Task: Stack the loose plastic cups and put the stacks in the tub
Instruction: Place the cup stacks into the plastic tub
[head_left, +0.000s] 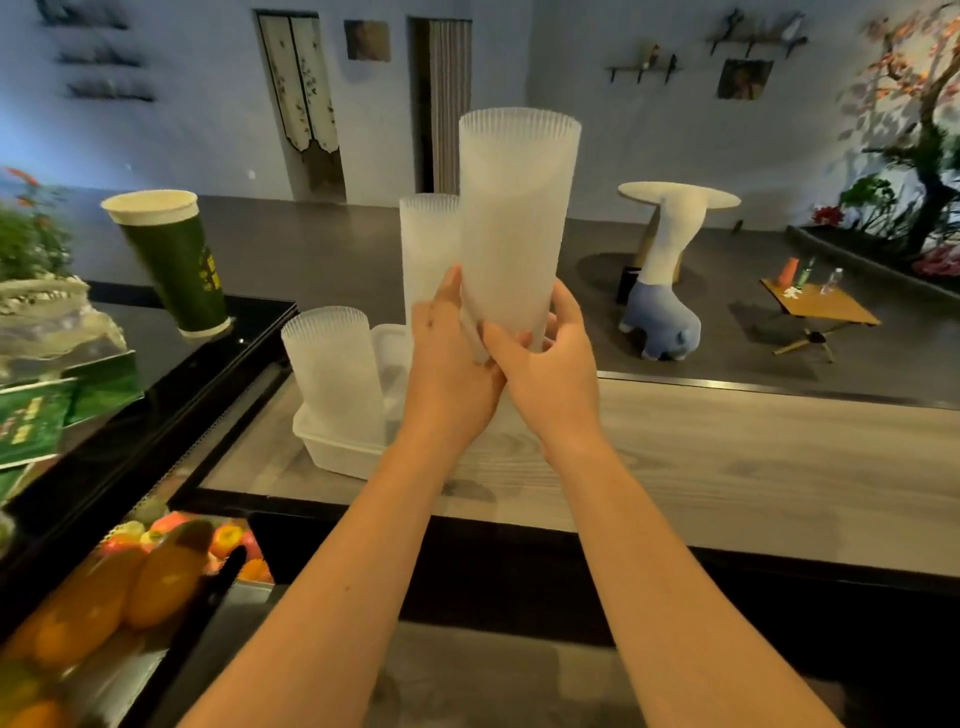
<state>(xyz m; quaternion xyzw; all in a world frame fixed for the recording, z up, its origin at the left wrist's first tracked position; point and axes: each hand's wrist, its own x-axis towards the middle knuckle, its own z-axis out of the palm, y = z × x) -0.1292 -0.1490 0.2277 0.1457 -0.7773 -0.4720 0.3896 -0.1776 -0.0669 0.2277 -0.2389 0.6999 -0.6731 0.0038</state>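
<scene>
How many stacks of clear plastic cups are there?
3. One stack is held up by both hands; a second stands just behind the left hand; a third stands in the tub. Others may be hidden.

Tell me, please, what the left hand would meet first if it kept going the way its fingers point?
Probably the shorter cup stack just beyond the left hand, whose fingers already wrap the tall stack it holds together with the right hand. Depth between the stacks is unclear.

two bare forearms, no sleeves; left hand (449, 364), right hand (550, 374) ungloved
</scene>
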